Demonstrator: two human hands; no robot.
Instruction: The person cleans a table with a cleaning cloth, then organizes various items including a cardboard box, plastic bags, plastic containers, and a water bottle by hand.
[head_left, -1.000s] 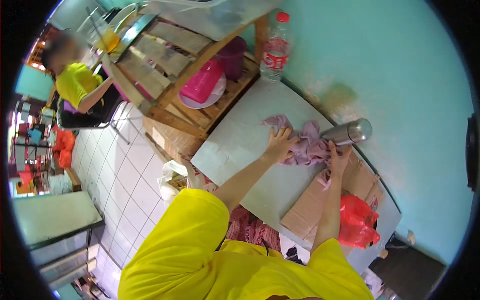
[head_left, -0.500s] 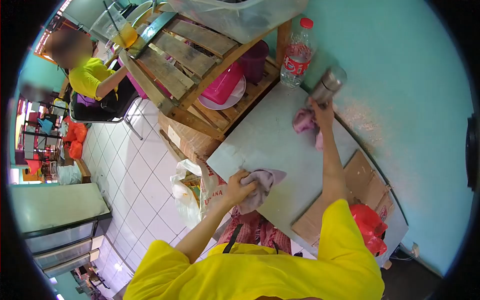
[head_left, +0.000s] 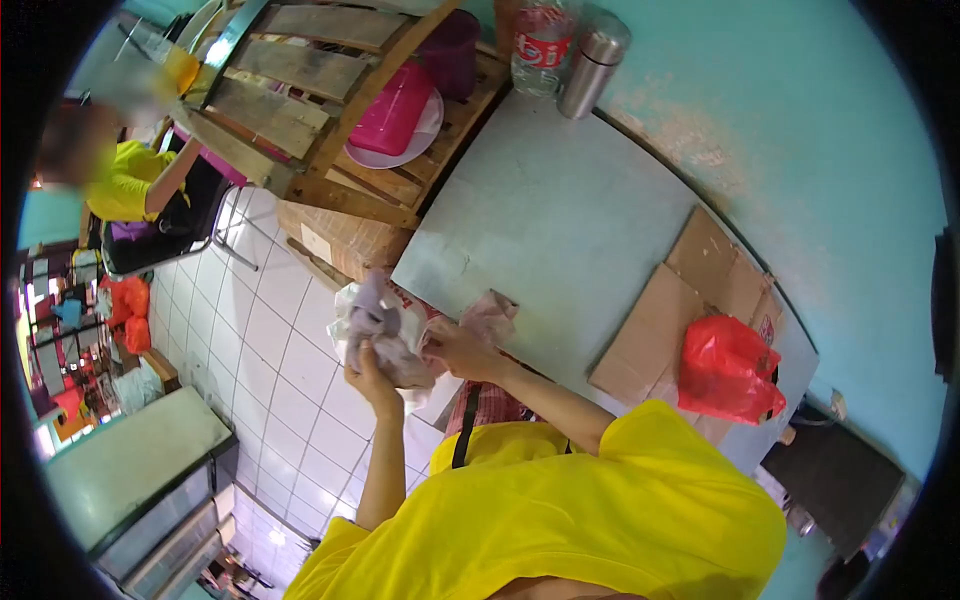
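My left hand (head_left: 372,384) grips a crumpled greyish cloth (head_left: 385,340), held up past the table's near left edge. Close beside it, my right hand (head_left: 463,350) is closed on a pinkish cloth (head_left: 490,318), which spreads out over the table's edge. Behind the grey cloth, a white plastic bag (head_left: 345,312) is mostly hidden. At the far corner of the grey table (head_left: 540,220), a steel flask (head_left: 594,65) stands upright beside a clear plastic bottle (head_left: 543,45) with a red label.
Flattened cardboard (head_left: 650,325) and a red plastic bag (head_left: 728,368) lie on the table's right part. A slatted wooden rack (head_left: 290,100) holds a pink container (head_left: 393,112) on a plate. Another person in a yellow shirt (head_left: 130,180) sits at the far left.
My right hand has let go of the flask, now standing by the bottle, and come back with the pink cloth towards my left hand. The grey cloth has moved left, off the table.
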